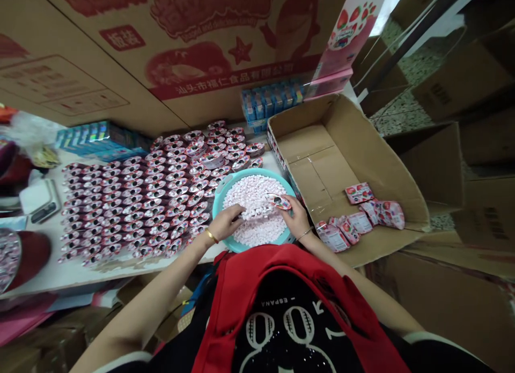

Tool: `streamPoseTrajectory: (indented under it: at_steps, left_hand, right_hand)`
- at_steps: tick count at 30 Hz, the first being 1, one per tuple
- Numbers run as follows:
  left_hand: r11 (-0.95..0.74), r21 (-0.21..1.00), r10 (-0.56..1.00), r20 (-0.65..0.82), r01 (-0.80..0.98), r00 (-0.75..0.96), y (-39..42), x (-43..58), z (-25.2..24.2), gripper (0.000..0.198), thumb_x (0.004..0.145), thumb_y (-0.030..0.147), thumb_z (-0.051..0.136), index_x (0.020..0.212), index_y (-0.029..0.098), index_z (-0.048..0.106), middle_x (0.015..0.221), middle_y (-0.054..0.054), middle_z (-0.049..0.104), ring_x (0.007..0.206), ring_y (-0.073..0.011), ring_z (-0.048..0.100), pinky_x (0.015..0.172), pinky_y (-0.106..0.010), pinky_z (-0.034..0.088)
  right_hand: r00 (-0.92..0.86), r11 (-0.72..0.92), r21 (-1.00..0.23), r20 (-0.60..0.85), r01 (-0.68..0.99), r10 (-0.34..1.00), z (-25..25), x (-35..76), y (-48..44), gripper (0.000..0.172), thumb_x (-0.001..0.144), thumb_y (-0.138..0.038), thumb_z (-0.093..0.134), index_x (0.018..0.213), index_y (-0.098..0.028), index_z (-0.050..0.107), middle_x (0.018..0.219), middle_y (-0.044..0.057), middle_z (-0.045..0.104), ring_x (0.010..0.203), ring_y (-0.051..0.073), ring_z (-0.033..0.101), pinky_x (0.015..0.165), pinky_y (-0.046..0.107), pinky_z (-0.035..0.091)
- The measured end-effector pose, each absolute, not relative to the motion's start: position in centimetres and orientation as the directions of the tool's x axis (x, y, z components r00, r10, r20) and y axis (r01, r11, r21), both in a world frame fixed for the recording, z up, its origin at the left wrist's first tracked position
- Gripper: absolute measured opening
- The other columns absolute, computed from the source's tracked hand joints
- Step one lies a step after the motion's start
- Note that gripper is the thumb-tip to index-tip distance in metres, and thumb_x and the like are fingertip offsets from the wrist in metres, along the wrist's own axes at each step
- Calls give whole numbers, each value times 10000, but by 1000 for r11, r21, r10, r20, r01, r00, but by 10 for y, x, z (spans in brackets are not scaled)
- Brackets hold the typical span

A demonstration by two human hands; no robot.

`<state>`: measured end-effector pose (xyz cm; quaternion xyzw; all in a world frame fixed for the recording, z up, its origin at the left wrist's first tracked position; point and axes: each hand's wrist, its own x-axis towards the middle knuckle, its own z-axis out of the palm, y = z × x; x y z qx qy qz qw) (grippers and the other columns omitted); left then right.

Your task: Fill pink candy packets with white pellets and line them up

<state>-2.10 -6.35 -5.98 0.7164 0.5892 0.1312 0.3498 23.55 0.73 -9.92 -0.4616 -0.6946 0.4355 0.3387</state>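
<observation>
A teal round tray [219, 197] heaped with small pale pink candies [253, 196] sits on the white table in front of me. My left hand [227, 220] rests on the candies at the tray's near left, its fingers curled and pinched together over them. My right hand [293, 213] is at the tray's right rim, closed on a small round pink container [279, 201] held over the candies. Left of the tray, several rows of matching small round containers [140, 201] cover the table.
An open cardboard box [362, 147] to the right holds several pink strawberry-print packs [364, 216]. Blue packets [273, 99] and large printed cartons [181, 51] line the back. A scale-like device [42, 201] and red bowls [20, 255] are at the left.
</observation>
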Motion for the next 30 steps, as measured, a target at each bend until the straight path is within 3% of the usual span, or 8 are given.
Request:
streamPoseTrajectory:
  at_steps: [4, 11, 14, 20, 23, 25, 28, 30]
  left_hand:
    - [-102, 530, 936, -236, 842, 262, -58, -21, -16, 224, 884, 275, 442, 1067, 176, 525, 976, -69, 595, 915, -170, 555, 818, -299, 454]
    - [-171, 35, 884, -436, 985, 169, -36, 31, 36, 243, 925, 214, 346, 953, 159, 582, 930, -97, 589, 872, -217, 574, 681, -322, 461]
    - [-197, -38, 879, -449, 980, 159, -33, 46, 53, 252, 916, 152, 337, 943, 145, 587, 925, -106, 589, 868, -225, 577, 665, -328, 465]
    - [-197, 59, 900, -385, 979, 205, -31, 28, 65, 175, 893, 229, 431, 971, 170, 576, 964, -87, 582, 884, -217, 584, 719, -339, 485]
    - [-212, 241, 924, -264, 947, 275, -32, 12, 46, 482, 813, 469, 557, 1200, 193, 477, 1152, -103, 539, 1007, -234, 567, 800, -344, 491]
    - [-259, 324, 915, -220, 910, 338, -31, 3, 26, 573, 794, 490, 575, 1258, 189, 427, 1152, -108, 546, 1039, -237, 557, 830, -343, 484]
    - [-287, 412, 900, -194, 865, 391, -23, -12, 3, 356, 860, 391, 500, 1151, 188, 486, 997, -76, 596, 931, -196, 581, 799, -315, 480]
    - [-260, 452, 927, -129, 853, 351, -14, -28, -3, 270, 873, 358, 475, 1080, 188, 508, 956, -64, 602, 877, -174, 582, 777, -293, 476]
  right_hand:
    - [-458, 300, -885, 114, 357, 882, -102, 228, 4, 381, 812, -164, 503, 1190, -199, 544, 1182, 108, 585, 1132, 240, 527, 995, 436, 433]
    - [-546, 393, -855, 161, 339, 822, -107, 219, -2, 471, 770, -86, 478, 1227, -191, 526, 1194, 114, 570, 1168, 243, 490, 1019, 453, 416]
    - [-540, 370, -875, 157, 313, 827, -110, 218, -3, 454, 784, -104, 490, 1227, -198, 525, 1187, 114, 574, 1161, 241, 495, 1019, 457, 415]
    - [-496, 252, -942, 114, 221, 861, -108, 218, -3, 368, 819, -190, 538, 1185, -229, 553, 1162, 91, 598, 1122, 224, 538, 990, 426, 434]
    - [-537, 216, -966, 107, 145, 837, -103, 212, -6, 370, 811, -231, 578, 1180, -227, 555, 1151, 84, 610, 1100, 222, 557, 957, 399, 454]
    - [-577, 203, -972, 98, 121, 811, -99, 203, -8, 344, 819, -255, 582, 1161, -224, 564, 1115, 81, 625, 1067, 224, 574, 930, 394, 467]
    - [-576, 172, -975, 62, 139, 815, -88, 188, -7, 292, 847, -303, 565, 1124, -209, 572, 1044, 81, 641, 1004, 221, 595, 887, 387, 488]
    - [-542, 186, -970, 73, 156, 837, -74, 182, -1, 391, 847, -326, 571, 1215, -208, 510, 1127, 97, 611, 1058, 222, 573, 910, 385, 482]
